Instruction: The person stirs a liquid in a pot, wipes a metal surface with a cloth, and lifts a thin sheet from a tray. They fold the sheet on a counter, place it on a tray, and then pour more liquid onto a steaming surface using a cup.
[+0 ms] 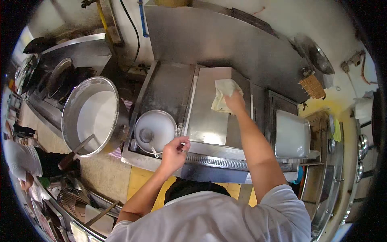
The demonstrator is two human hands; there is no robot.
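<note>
My right hand (235, 103) presses a pale cloth (224, 92) onto a shiny metal cover (211, 109) with sloping sides, on the steel counter in front of me. Its fingers are wrapped into the fabric and partly hidden by it. To the left, my left hand (174, 155) hovers by the counter's front edge with loosely curled fingers, a ring on one of them, and nothing visible in it. Just beyond that hand stands a round pan (161, 127) of white liquid, with a ladle (146, 136) resting in it.
A big metal pot (115, 105) of white liquid stands at left, a wooden-handled tool (76, 151) over its rim. On the right sits a rectangular container (292, 135) of pale liquid. A person (24, 159) is at far left. A wire basket (312, 86) hangs on the wall.
</note>
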